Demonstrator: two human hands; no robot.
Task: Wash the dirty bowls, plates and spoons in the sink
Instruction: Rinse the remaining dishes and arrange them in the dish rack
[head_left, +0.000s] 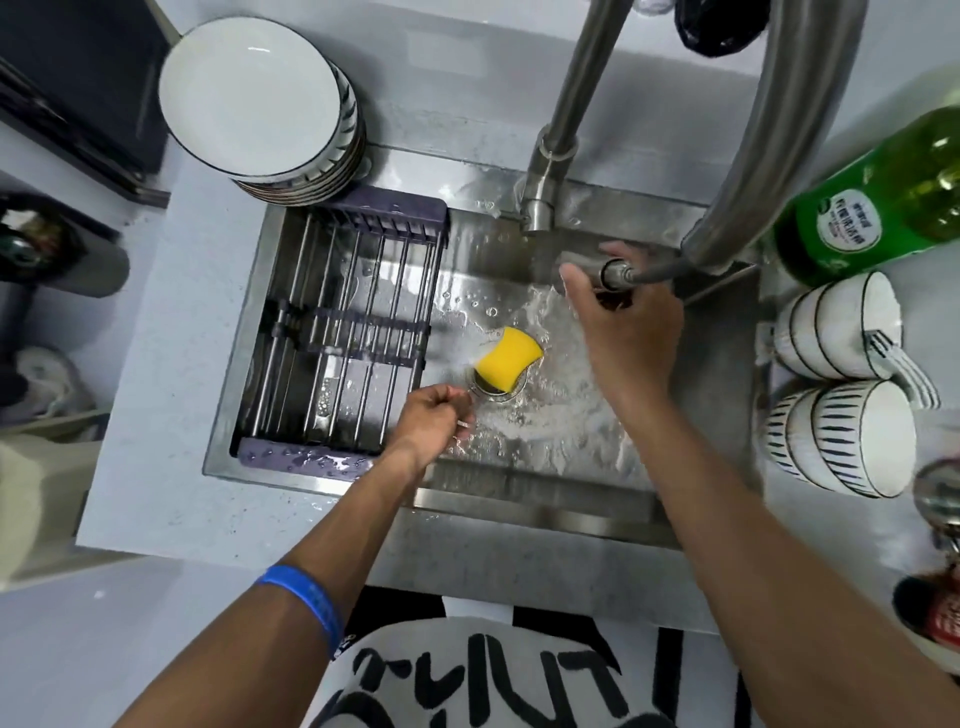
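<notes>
In the steel sink (524, 499), water runs over the wet floor. A yellow sponge (506, 361) lies over the drain. My right hand (631, 325) grips the pull-out spray head (615, 274) on its hose, above the sink's back right. My left hand (434, 415) is low in the sink just left of the drain, fingers curled, with nothing visible in them. A stack of white plates (254, 96) stands on the counter at the back left. Two stacks of striped white bowls (836, 436) lie on their sides on the right counter, with spoons (904, 364) between them.
A dark drying rack (343, 322) fills the sink's left half. The tall steel tap (561, 130) rises from the back rim. A green detergent bottle (852, 223) lies at the right, behind the bowls. The grey counter (171, 415) surrounds the sink.
</notes>
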